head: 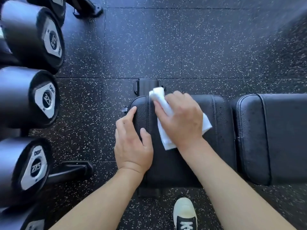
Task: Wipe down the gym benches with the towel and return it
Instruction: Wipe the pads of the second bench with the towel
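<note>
A black padded gym bench (221, 130) runs from the middle of the view to the right edge, split into a seat pad and a longer back pad (274, 138). My right hand (181, 118) lies on a white towel (162, 97) and presses it against the seat pad near its far left end, fingers wrapped partly over the cloth. The towel sticks out beyond my fingertips and below my palm. My left hand (132, 143) rests on the pad's left edge with fingers spread and relaxed, holding nothing.
Large black dumbbells (33, 97) on a rack fill the left side, close to the bench end. The bench's metal foot (147, 87) shows beyond the pad. My shoe (185, 214) stands on the speckled rubber floor (182, 47), which is open beyond the bench.
</note>
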